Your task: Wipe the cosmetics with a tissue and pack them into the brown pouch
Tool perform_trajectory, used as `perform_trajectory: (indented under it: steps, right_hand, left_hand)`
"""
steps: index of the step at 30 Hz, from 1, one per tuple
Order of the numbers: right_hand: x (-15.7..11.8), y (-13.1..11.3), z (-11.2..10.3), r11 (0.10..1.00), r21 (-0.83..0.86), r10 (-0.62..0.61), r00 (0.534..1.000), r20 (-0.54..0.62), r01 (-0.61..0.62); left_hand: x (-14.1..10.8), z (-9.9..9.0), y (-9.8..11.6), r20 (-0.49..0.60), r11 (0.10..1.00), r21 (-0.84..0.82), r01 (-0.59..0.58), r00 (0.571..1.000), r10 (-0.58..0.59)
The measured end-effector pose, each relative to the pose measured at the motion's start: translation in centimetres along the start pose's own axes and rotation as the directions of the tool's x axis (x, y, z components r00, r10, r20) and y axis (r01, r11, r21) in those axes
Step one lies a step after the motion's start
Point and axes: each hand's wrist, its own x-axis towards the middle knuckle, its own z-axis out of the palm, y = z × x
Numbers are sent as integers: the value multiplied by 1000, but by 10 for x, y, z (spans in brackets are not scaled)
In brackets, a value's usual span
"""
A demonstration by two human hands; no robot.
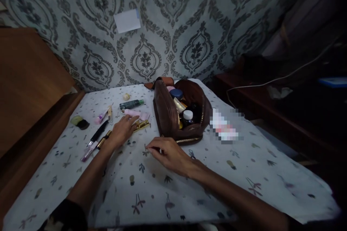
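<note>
My left hand [124,130] rests on the cloth with its fingers stretched out, the fingertips touching a pink tube [139,114] and the near end of a gold cosmetic tube [141,126]. My right hand [166,153] hovers in front of the bag with thumb and fingers drawn together; nothing shows in them. A brown zip bag [166,113] stands unzipped beyond it. Inside it are a dark bottle with a white cap [188,115], a blue round lid [176,94] and a cream-coloured tube [179,105]. Behind the pink tube lies a dark green tube [131,104].
Left of my left hand lie a brush [80,122], a small purple-and-white tube [101,116], a black pen-like tube [99,131], a black-and-gold tube [104,139] and a clear purplish tube [89,151]. A pixelated item [223,124] is right of the bag. Wooden furniture [29,90] borders the left side.
</note>
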Motion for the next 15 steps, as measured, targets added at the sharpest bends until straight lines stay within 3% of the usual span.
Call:
perform_trajectory:
  steps: [4, 7, 12, 15]
  right_hand:
    - [21, 10, 25, 935, 278, 222, 975, 30, -222]
    - [31, 26, 44, 698, 622, 396, 915, 78, -355]
    - [29, 44, 58, 375, 887, 445, 892, 81, -268]
    - [25, 43, 60, 253, 943, 437, 895, 89, -218]
  left_hand:
    - [3, 4, -2, 3, 999, -36, -5, 1000, 5]
    - [4, 7, -5, -64, 998, -60, 3, 998, -7]
    - [-7, -6, -5, -291, 965, -262, 14, 952, -93]
    - [-22, -17, 8, -302, 893, -440, -97, 952, -45]
